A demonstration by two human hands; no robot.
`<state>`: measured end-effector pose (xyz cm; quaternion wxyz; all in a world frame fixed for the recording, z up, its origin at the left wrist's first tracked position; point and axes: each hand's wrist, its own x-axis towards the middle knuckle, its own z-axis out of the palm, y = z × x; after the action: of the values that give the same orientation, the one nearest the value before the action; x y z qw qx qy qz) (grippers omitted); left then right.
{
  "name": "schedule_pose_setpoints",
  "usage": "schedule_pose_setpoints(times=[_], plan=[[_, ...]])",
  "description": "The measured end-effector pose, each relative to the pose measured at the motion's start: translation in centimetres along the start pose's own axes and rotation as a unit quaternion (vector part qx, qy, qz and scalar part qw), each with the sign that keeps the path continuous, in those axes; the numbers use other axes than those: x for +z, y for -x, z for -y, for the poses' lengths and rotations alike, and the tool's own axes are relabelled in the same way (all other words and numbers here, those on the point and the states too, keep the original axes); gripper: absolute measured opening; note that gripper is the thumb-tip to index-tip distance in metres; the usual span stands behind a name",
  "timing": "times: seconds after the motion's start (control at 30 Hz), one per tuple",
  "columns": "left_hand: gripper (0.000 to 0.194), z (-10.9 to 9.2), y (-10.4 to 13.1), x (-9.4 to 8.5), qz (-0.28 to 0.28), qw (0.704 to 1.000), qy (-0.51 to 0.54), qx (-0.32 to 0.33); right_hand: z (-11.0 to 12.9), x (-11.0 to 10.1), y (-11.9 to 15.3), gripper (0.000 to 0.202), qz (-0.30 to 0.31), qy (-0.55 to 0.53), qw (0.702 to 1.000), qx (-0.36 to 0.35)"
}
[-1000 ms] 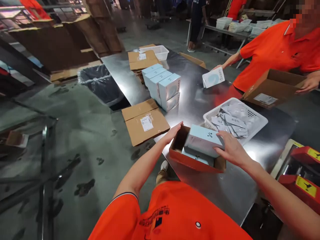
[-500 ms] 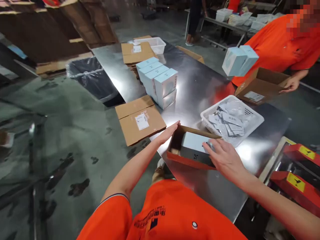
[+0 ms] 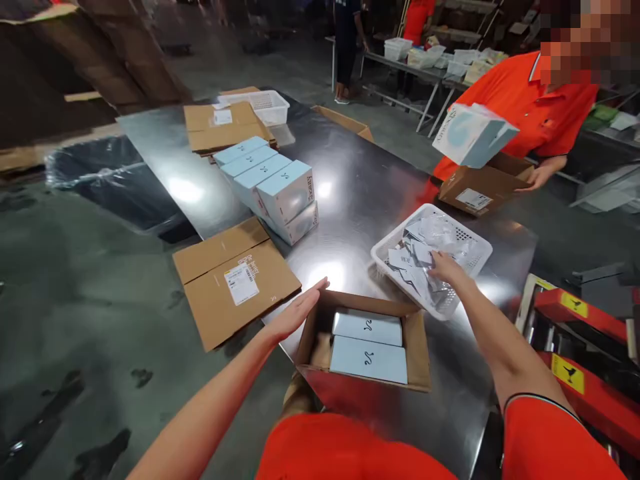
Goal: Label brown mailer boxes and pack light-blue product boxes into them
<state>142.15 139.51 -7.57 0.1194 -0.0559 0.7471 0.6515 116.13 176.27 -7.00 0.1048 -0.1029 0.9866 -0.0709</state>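
**Right hand in the sachet basket, left hand steadying the carton**

My right hand (image 3: 444,268) is down in the white basket (image 3: 470,248) at the right centre of the frame, fingertips resting on the heap of grey sachets (image 3: 417,257). The fingers are curled loosely over the packets; whether they have pinched one yet I cannot tell, since the hand covers its own grip. The sachets lie directly under and just left of my fingertips, so the right hand is plainly the nearer one. The basket's long axis runs from the lower left to the upper right of the frame.

My left hand (image 3: 295,312) is flat and spread, fingers straight and together, its edge against the left wall of the open cardboard carton (image 3: 419,352) at lower centre. Two pale blue boxes (image 3: 369,343) lie flat inside it, side by side, long axes running left to right. The carton sits just below and left of the basket, nearly touching it.

Half a second ago my right hand was pressing on the blue box inside the carton; it has since let go and crossed up and right into the basket. The left hand has kept its place at the carton's wall. Across the steel table (image 3: 360,187), the co-worker's blue box (image 3: 470,133) remains held up above a carton.
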Motion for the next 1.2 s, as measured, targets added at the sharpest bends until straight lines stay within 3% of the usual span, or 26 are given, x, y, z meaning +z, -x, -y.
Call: schedule_pose_setpoints(times=[0.07,0.13,0.2,0.3,0.47,0.67,0.73,0.83,0.9,0.93,1.0,1.07,1.1,1.13,1.2], plan=[[0.075,-0.2,-0.3,0.0,-0.001,1.0,-0.001,-0.01,-3.1,0.8,-0.8,0.056,0.019,0.004,1.0,0.012],[0.074,-0.4,-0.5,0.0,0.002,1.0,-0.005,-0.016,-5.2,1.4,-0.8,0.04,0.024,0.012,0.999,0.022],[0.075,-0.5,-0.8,0.1,0.009,1.0,-0.011,-0.023,-6.6,1.5,-0.4,0.025,0.017,0.022,0.999,0.036],[0.075,-0.6,-1.4,0.4,0.016,0.999,-0.011,-0.037,-7.4,0.8,0.4,0.032,-0.011,0.035,0.997,0.065],[0.078,-0.8,-1.6,0.9,0.011,0.999,-0.012,-0.04,-5.9,0.8,0.9,0.042,-0.082,0.047,0.991,0.095],[0.076,-1.1,-0.9,1.4,0.006,0.999,-0.016,-0.034,-2.4,2.1,-0.4,0.019,-0.057,0.006,0.998,0.023],[0.074,-1.0,-0.8,1.4,0.006,0.999,-0.016,-0.033,-1.8,1.3,-0.5,0.018,-0.061,-0.013,0.997,0.04],[0.074,-1.1,-0.8,1.3,0.01,0.999,-0.019,-0.039,-1.1,-1.1,1.8,0.036,-0.078,-0.072,0.993,0.055],[0.076,-1.3,-0.8,1.3,0.014,0.999,-0.022,-0.044,-0.1,-2.7,4.9,0.046,-0.037,-0.221,0.974,0.028],[0.077,-1.5,-0.8,1.3,0.015,0.998,-0.024,-0.048,0.6,-3.4,6.5,0.05,0.017,-0.308,0.951,0.004],[0.079,-1.6,-0.8,1.3,0.021,0.998,-0.026,-0.061,2.3,-4.4,8.7,0.054,0.182,-0.423,0.885,-0.064],[0.08,-1.6,-0.8,1.3,0.026,0.997,-0.023,-0.075,3.8,-4.7,8.1,0.056,0.292,-0.431,0.845,-0.122],[0.08,-1.5,-0.8,1.3,0.027,0.996,-0.02,-0.08,4.2,-4.7,6.7,0.055,0.281,-0.42,0.853,-0.13],[0.078,-1.4,-0.9,1.3,0.027,0.996,-0.017,-0.082,4.4,-4.5,4.5,0.055,0.226,-0.399,0.881,-0.114],[0.074,-1.0,-1.0,1.3,0.022,0.996,-0.008,-0.082,4.1,-3.8,-0.8,0.053,0.046,-0.308,0.95,0.005]])
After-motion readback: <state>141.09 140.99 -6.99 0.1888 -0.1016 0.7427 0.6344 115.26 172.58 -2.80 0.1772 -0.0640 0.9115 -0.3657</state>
